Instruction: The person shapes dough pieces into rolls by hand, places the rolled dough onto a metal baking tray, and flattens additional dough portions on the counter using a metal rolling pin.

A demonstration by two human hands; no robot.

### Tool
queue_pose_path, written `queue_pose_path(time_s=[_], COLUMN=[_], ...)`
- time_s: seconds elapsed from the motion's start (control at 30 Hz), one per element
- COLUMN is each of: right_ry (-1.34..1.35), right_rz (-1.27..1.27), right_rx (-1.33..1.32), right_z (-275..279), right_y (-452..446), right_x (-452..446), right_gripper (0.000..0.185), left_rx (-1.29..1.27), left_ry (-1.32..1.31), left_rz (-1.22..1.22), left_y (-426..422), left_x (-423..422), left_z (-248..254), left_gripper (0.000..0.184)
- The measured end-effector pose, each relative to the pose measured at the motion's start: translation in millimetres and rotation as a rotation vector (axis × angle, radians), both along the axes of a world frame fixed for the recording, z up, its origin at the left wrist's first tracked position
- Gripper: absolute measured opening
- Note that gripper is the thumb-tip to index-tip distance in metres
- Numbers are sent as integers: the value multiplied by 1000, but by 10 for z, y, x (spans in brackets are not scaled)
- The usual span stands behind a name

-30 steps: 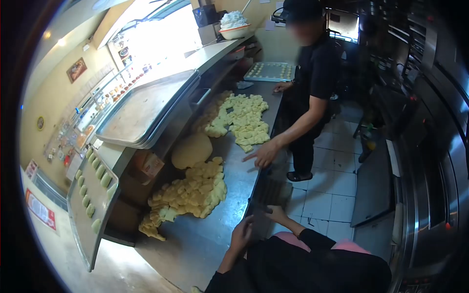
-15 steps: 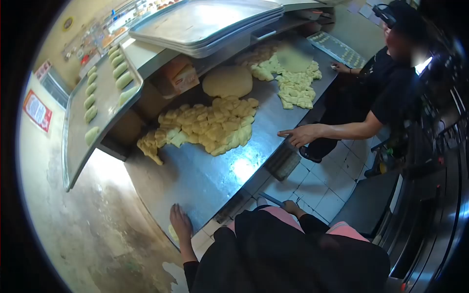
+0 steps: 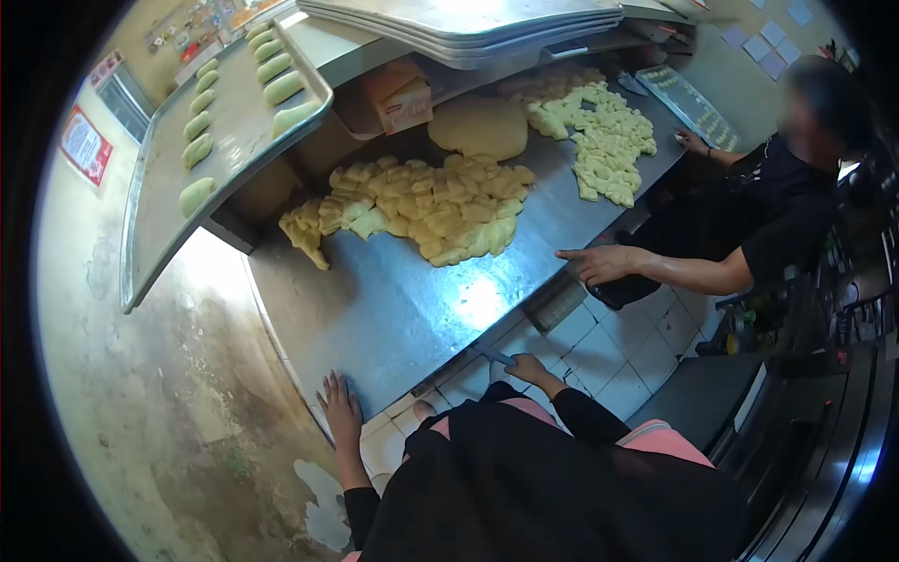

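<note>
"At the corner of the metal table (image 3: 375, 318), is the surface being touched?"
"Yes, by the left hand (image 3: 343, 410), its fingers spread."
"And the flat tool (image 3: 496, 355)?"
"Beside the front edge, it is being gripped by the right hand (image 3: 534, 369); the hands are being held farther apart than a second ago."

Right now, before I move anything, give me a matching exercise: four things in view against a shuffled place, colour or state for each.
Things:
1. left hand
2. right hand
3. stacked trays
4. rolls

Places, colours, states:
A. on the counter
B. closed around a grey tool
C. pale green, set out in rows
D. at the near corner of the table

Pairs: 1-D, 2-B, 3-A, 4-C
</note>
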State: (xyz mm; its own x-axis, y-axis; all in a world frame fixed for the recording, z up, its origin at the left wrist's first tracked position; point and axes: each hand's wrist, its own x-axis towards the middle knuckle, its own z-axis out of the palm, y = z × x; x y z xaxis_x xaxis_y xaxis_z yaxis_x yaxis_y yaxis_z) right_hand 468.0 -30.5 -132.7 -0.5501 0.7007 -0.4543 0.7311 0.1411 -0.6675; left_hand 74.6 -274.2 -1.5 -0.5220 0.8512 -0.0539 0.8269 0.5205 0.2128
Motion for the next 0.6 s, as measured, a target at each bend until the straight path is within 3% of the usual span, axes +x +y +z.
queue_pose_path(time_s=[0.23,0.27,0.3,0.33,0.37,0.4,0.47,0.57,0.6], right_ry=[-277,-288,-263,-239,-257,-297,-280,-247,-255], right_rz=[122,159,103,95,206,259,157,156,121], right_rx=[-33,-132,-173,-68,44,31,-86,-92,-114], right_z=[-129,-611,-728,-270,-685,-993,-555,-375,-359], right_y=[-191,-231,-324,-423,-479,-507,-562,-563,-541], right_x=[13,133,172,87,156,185,143,94,90], right_gripper=[48,47,46,45,43,42,42,43,45], left_rx=[-17,-22,-13,-7,87,160,82,-103,-130], left_ry=[-31,-67,-105,-163,-110,-179,-103,-168,-112], left_rz=[43,91,120,135,105,203,366,502,450], left_y=[-67,-63,-70,-66,-168,-47,130,340,342], left_x=[-231,-239,-262,-343,-579,-460,-345,-300,-368], left_z=[68,91,79,3,-529,-332,-219,13,-35], left_gripper=[56,59,62,66,64,62,64,66,70])
